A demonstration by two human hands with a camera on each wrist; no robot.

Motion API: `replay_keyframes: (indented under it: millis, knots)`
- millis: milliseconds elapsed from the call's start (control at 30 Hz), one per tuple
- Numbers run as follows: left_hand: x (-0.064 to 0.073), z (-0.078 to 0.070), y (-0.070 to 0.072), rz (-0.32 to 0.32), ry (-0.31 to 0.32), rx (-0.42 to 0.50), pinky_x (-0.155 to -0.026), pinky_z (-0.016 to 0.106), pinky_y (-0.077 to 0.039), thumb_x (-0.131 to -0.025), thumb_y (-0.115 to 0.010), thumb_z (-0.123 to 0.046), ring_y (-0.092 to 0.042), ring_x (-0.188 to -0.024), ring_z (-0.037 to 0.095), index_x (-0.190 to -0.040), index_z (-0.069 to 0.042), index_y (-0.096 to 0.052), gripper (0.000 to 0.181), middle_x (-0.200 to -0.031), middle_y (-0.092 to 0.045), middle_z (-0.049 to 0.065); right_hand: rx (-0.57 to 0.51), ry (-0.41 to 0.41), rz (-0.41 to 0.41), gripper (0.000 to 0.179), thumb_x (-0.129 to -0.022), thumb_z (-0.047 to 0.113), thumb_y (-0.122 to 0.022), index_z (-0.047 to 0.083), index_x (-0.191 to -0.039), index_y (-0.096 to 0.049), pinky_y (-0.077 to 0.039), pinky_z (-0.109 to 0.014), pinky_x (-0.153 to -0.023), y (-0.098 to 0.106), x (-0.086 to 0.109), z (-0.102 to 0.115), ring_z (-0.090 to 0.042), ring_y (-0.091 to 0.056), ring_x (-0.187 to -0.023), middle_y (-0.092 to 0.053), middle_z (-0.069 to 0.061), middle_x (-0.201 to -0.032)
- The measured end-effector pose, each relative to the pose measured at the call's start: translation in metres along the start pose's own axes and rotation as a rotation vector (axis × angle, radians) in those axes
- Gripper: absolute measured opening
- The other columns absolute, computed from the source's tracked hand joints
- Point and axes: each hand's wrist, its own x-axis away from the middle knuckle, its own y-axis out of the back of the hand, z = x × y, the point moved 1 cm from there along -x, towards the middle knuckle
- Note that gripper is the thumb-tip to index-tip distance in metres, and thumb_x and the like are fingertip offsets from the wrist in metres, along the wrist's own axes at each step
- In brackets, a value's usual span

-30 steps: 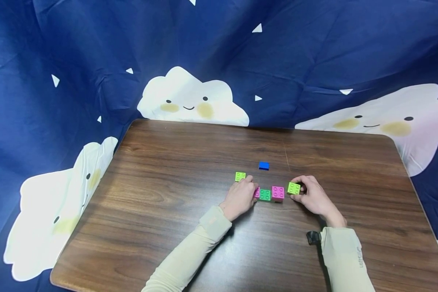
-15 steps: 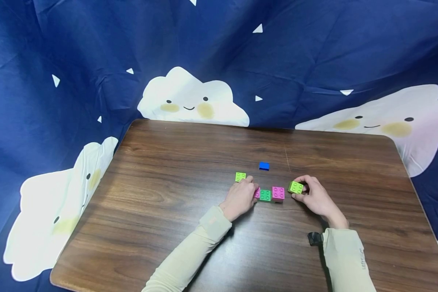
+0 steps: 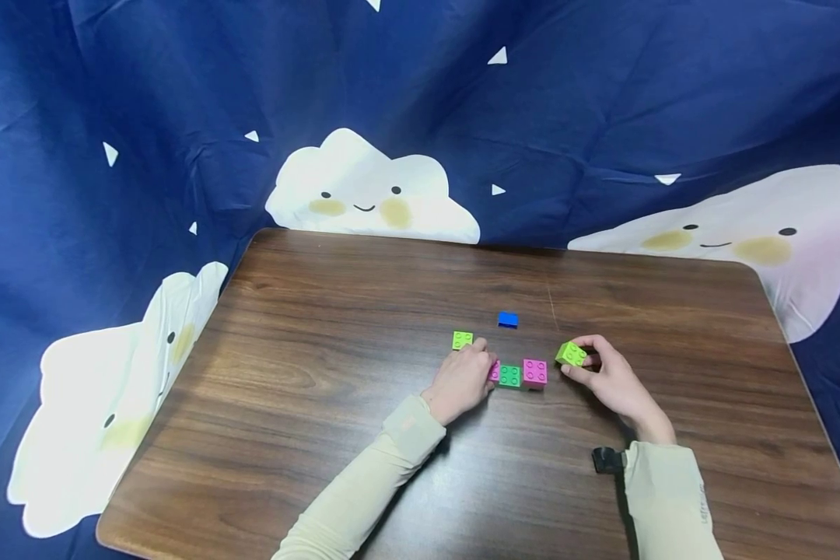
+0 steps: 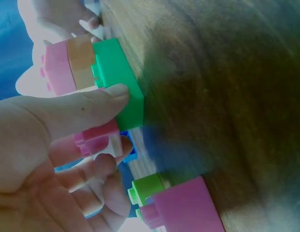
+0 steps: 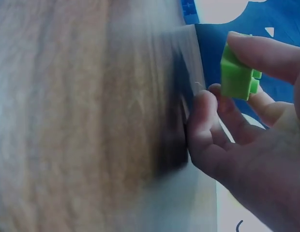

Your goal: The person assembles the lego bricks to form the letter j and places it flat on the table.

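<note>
In the head view my left hand [image 3: 464,375] grips a low toy-brick build around its green brick [image 3: 509,376]. Its thumb [image 4: 104,104] lies along the green side in the left wrist view. A small pink brick [image 4: 99,137] sits on the near end; an orange brick [image 4: 81,60] topped by a pink brick [image 3: 535,371] rises at the far end. My right hand [image 3: 612,379] pinches a lime-green brick [image 3: 572,354], tilted, to the right of the build. The right wrist view shows its thumb and fingers around that brick [image 5: 237,72], studs toward the palm.
A blue brick [image 3: 508,320] lies on the brown wooden table [image 3: 308,373] beyond the build. Another lime-green brick [image 3: 462,340] stands behind my left hand, with a pink brick [image 4: 188,208] beside it in the left wrist view. A blue cloud-patterned curtain [image 3: 532,101] hangs behind.
My right hand has drifted a little to the right, and the lime-green brick has turned and tilted in its fingers. The left hand and the build stay in place.
</note>
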Motion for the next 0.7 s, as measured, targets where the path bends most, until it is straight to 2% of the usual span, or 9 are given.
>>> replay_keyframes:
  millis: [400, 567, 700]
  knots:
    - [0.000, -0.001, -0.001, 0.013, 0.010, 0.006, -0.067, 0.028, -0.052, -0.080, -0.077, -0.025, -0.061, -0.078, 0.014, -0.091, -0.015, -0.071, 0.016, -0.090, -0.057, -0.002, -0.022, 0.033, -0.059, 0.048, -0.092, 0.024, -0.065, 0.003, -0.130, -0.047, -0.039, -0.019, -0.076, 0.002, 0.009, 0.012, -0.024, -0.050, -0.102, -0.055, -0.016, -0.116]
    - [0.001, -0.001, 0.000, 0.005, 0.006, 0.006, -0.066, 0.028, -0.052, -0.080, -0.077, -0.024, -0.061, -0.078, 0.013, -0.092, -0.015, -0.071, 0.016, -0.089, -0.057, -0.002, -0.037, 0.054, -0.074, 0.046, -0.092, 0.023, -0.066, 0.005, -0.131, -0.049, -0.043, -0.016, -0.074, 0.001, 0.011, 0.018, -0.014, -0.051, -0.099, -0.057, -0.014, -0.116]
    - [0.001, 0.000, 0.000, -0.001, 0.002, -0.001, -0.067, 0.028, -0.052, -0.081, -0.076, -0.024, -0.061, -0.078, 0.014, -0.091, -0.016, -0.071, 0.014, -0.090, -0.057, -0.001, -0.067, 0.084, -0.082, 0.047, -0.092, 0.022, -0.066, 0.008, -0.133, -0.050, -0.045, -0.019, -0.071, -0.002, 0.013, 0.022, -0.005, -0.052, -0.094, -0.059, -0.013, -0.116]
